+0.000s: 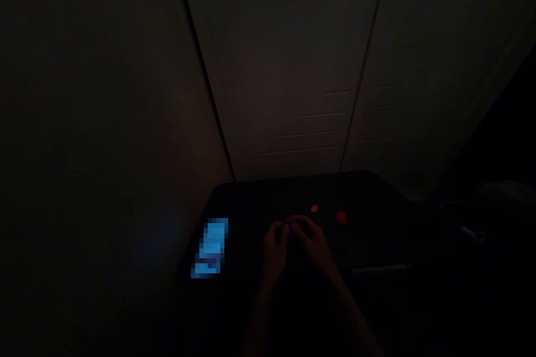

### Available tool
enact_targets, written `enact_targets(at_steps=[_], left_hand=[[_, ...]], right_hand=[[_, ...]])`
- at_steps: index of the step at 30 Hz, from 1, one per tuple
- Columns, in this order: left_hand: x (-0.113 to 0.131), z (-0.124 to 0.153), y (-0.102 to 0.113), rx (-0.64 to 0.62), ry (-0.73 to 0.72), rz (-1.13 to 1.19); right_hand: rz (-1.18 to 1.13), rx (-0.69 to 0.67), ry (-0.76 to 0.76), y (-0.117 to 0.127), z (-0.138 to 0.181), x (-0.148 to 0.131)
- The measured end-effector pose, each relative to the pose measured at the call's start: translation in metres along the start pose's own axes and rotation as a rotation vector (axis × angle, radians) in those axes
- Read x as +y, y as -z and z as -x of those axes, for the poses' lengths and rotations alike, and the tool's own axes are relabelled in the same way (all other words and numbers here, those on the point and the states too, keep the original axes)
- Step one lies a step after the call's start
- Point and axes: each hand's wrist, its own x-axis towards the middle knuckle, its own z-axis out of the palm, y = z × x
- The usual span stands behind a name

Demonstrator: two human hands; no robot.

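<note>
Over the table [247, 201], between near and far edges: left hand [275, 241] and right hand [310, 235] are pinching a small purplish piece [290, 220].
Long axis, pointing: too dark to tell.
Toward far edge: two red lumps [341, 217] are lying apart.
Left edge: phone [213, 245] is glowing.

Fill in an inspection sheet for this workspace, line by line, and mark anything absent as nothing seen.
Surface: dark tabletop, rounded far corners, very poorly lit.
Job's things: small purplish item between the fingertips, detail lost in the dark; smaller red piece and larger red piece lie apart beyond the hands.
Clutter: bright blue pixelated rectangle at the table's left side.
Grippers: bare left hand and right hand meet, both pinching the purplish item.
Cables: nothing seen.
Surroundings: pale panelled wall behind; dim rimmed shape at right, unclear.
</note>
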Motion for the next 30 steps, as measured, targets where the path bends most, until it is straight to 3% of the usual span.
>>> enact_targets(at_steps=[17,23,30], left_hand=[[0.0007,0.0013,0.0002,0.010,-0.015,-0.078],[0.0000,-0.0018,0.0005,0.095,-0.001,-0.017],[0.0032,-0.0003,0.0007,-0.013,-0.023,-0.022]], right_hand=[[0.024,-0.057,0.017,0.0014,-0.0007,-0.0015],[0.062,-0.045,0.069,-0.0002,-0.0010,-0.0002],[-0.020,0.063,-0.025,0.0000,-0.0025,0.0001]])
